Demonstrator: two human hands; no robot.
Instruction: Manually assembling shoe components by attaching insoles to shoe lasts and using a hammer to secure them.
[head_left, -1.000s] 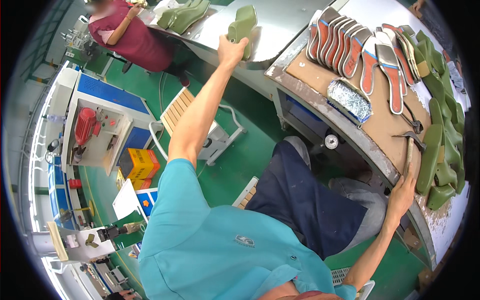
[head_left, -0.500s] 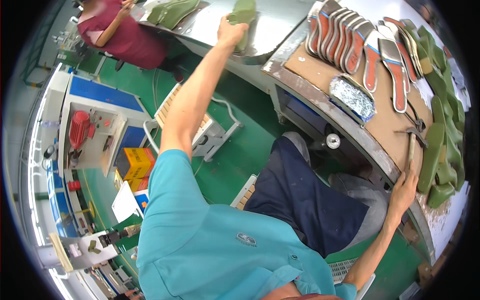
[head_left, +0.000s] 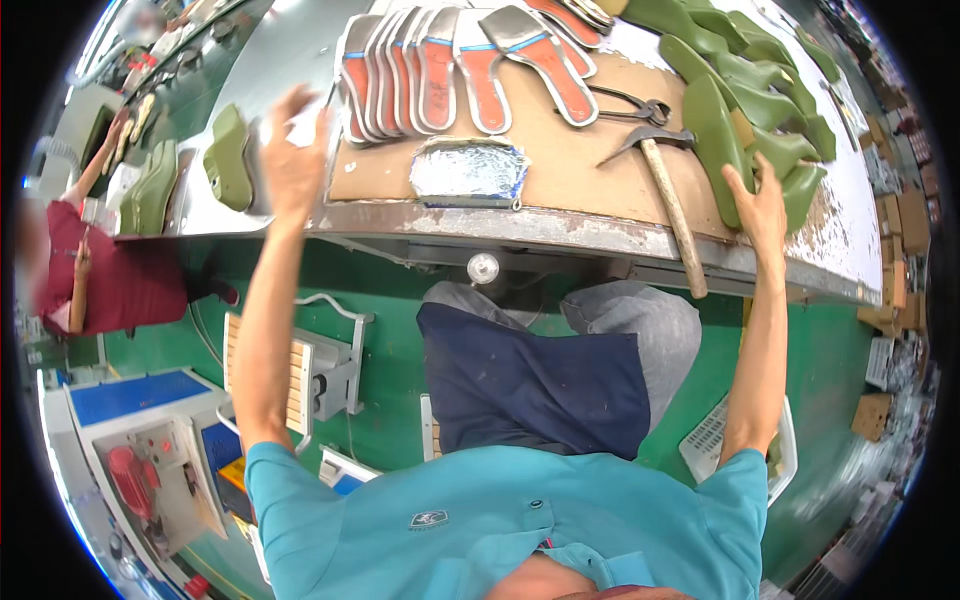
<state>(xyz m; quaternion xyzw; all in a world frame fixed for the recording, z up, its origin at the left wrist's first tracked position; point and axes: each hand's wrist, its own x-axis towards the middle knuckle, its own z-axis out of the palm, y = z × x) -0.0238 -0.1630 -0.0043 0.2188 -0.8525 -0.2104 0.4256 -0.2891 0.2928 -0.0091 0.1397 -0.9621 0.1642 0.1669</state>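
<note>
My left hand (head_left: 293,165) is raised over the metal part of the bench, fingers apart and somewhat blurred, with nothing plainly in it. To its left, a green shoe last (head_left: 230,160) lies on the metal, apart from the fingers. My right hand (head_left: 762,210) is at the near end of a pile of green shoe lasts (head_left: 770,90), thumb and fingers spread. Its fingertips are beside or against a long green last (head_left: 712,135); firm contact cannot be made out. Just left of that hand lies a hammer (head_left: 668,200), its wooden handle overhanging the bench edge.
Red insole-shaped pieces with silver rims (head_left: 437,85) overlap along the brown board. A foil-covered block (head_left: 470,172) and metal pincers (head_left: 630,106) lie nearby. More green lasts (head_left: 150,190) stand at the left, near a person in maroon (head_left: 120,265). A slatted stool (head_left: 270,365) is below left.
My left hand has let go of the green last on the metal and moved right. My right hand has released the hammer and shifted to the green lasts. The view has turned rightward.
</note>
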